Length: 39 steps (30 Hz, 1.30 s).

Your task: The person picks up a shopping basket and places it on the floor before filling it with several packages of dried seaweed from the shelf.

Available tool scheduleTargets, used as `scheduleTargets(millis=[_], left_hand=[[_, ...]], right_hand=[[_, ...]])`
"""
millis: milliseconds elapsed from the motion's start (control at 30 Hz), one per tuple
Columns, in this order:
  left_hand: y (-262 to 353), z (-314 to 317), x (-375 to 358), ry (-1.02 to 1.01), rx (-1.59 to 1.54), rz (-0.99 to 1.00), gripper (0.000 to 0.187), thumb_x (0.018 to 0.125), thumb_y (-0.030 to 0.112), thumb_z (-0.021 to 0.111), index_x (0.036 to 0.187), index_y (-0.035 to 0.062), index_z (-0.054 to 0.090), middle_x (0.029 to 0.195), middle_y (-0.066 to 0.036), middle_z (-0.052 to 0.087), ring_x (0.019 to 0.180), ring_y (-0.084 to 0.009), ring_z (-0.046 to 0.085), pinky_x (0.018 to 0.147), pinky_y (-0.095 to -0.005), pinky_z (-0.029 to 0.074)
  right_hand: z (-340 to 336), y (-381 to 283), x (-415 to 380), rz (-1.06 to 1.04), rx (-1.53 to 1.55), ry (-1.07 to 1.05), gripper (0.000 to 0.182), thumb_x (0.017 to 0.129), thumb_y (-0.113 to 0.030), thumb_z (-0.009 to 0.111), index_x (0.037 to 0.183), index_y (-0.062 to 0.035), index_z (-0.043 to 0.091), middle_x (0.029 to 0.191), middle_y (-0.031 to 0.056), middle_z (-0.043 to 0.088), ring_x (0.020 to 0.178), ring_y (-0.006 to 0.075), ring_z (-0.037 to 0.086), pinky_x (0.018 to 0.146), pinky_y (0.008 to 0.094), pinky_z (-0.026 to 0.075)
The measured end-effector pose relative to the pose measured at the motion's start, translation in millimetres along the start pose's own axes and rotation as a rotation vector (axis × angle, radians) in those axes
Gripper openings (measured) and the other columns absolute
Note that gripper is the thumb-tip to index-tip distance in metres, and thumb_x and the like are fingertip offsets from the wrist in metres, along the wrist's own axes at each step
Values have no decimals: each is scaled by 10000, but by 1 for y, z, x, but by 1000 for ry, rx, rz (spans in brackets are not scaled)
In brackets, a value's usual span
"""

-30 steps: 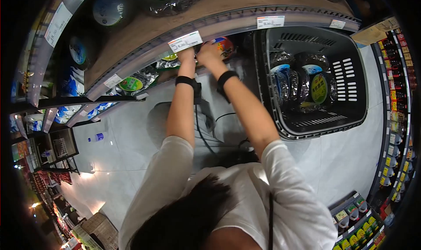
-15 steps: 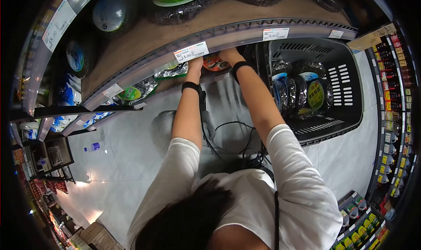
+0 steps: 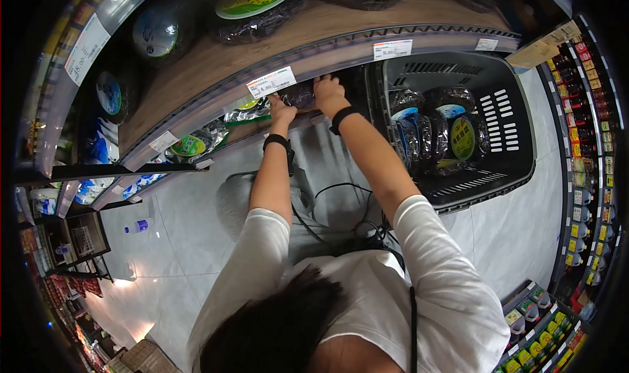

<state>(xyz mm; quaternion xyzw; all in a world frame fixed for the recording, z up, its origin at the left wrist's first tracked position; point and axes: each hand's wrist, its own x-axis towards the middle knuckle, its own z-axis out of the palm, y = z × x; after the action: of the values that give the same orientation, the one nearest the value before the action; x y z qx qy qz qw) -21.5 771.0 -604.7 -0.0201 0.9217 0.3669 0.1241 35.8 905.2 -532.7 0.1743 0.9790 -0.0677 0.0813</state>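
A dark package (image 3: 302, 98) in shiny clear plastic lies under the shelf lip, between my two hands. My left hand (image 3: 282, 111) grips its left side, fingers partly hidden by the shelf edge and price tag. On its right side my right hand (image 3: 331, 94) is closed with bent fingers. The lower shelf hides much of the package, and its label does not show. Left of my left hand lie silvery packets (image 3: 246, 111) with a green edge. A packet with a green oval label (image 3: 189, 145) sits farther left on the lower shelf.
To the right stands a black shopping basket (image 3: 508, 170) holding several plastic-wrapped dark packages (image 3: 462, 138). Above my hands runs a wooden shelf (image 3: 196, 72) with price tags (image 3: 271, 82). A purple-labelled bottle (image 3: 136, 227) lies on the grey floor. Stocked shelves (image 3: 583, 170) line the right; black cables (image 3: 341, 184) hang below.
The red-orange label seen between my hands is out of sight; dark wrapping shows there now. My hands have come slightly out from under the shelf. The view has shifted a little.
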Motion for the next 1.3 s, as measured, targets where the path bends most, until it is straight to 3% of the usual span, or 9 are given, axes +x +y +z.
scheduleTargets(millis=[133, 467, 500, 600, 733, 767, 833, 1100, 1300], left_hand=[[10, -24, -24, -106, 195, 319, 795, 521, 71, 744, 1240, 126, 407, 1190, -141, 516, 1052, -325, 516, 900, -367, 414], [96, -105, -76, -195, 614, 521, 472, 587, -8, 600, 1047, 96, 595, 983, -194, 595, 956, -342, 558, 825, -373, 451], [101, -113, -87, -186, 600, 551, 483, 560, -10, 635, 1033, 79, 595, 943, -195, 605, 929, -349, 564, 801, -382, 455], [103, -131, -113, -194, 576, 606, 644, 497, 81, 746, 1112, 98, 554, 988, -196, 600, 940, -338, 571, 809, -373, 452], [140, -162, -196, -165, 602, 557, 514, 547, 28, 703, 1044, 70, 577, 961, -192, 598, 930, -359, 553, 778, -391, 450], [146, -169, -210, -164, 610, 574, 509, 558, 21, 697, 1050, 72, 573, 959, -191, 597, 934, -360, 550, 778, -392, 448], [162, -183, -239, -133, 631, 631, 496, 577, 0, 675, 1056, 75, 569, 958, -191, 593, 937, -362, 545, 777, -394, 443], [282, -186, -322, 22, 549, 1115, 555, 563, -101, 577, 1094, 57, 537, 1047, -154, 568, 982, -318, 545, 829, -346, 429], [374, -110, -302, -282, 317, 1765, 432, 629, 11, 574, 1059, 37, 538, 997, -169, 578, 926, -318, 562, 807, -350, 449]], right_hand=[[0, 5, -20, 46, 202, -45, 315, 777, -94, 559, 1078, -67, 468, 1057, 168, 566, 996, 340, 539, 806, 369, 476], [-79, 14, -109, -27, 520, -151, 437, 683, -73, 631, 1082, -2, 466, 1007, 211, 590, 927, 361, 586, 796, 395, 482], [-89, 14, -122, -28, 514, -106, 263, 752, -107, 533, 998, -24, 576, 954, 183, 620, 920, 283, 605, 798, 362, 460], [-110, 24, -143, -89, 531, -83, 190, 754, -108, 524, 898, -33, 624, 916, 182, 629, 914, 285, 606, 791, 365, 458], [-126, 45, -183, -256, 525, 105, 149, 730, -113, 533, 823, -47, 629, 828, 163, 631, 814, 279, 620, 739, 394, 459], [-131, 50, -198, -301, 565, 206, 193, 700, -19, 534, 888, 6, 571, 814, 220, 609, 775, 392, 596, 702, 425, 484], [-147, 58, -230, -314, 596, 248, 195, 710, -23, 549, 902, 10, 542, 785, 213, 604, 741, 396, 589, 672, 432, 481], [-225, 127, -311, -113, 576, 533, 298, 679, -106, 669, 908, -11, 502, 761, 196, 585, 735, 374, 580, 626, 430, 476], [-234, 194, -327, 218, 487, 667, 294, 694, -191, 673, 881, -13, 532, 736, 192, 603, 738, 357, 594, 632, 413, 476]])
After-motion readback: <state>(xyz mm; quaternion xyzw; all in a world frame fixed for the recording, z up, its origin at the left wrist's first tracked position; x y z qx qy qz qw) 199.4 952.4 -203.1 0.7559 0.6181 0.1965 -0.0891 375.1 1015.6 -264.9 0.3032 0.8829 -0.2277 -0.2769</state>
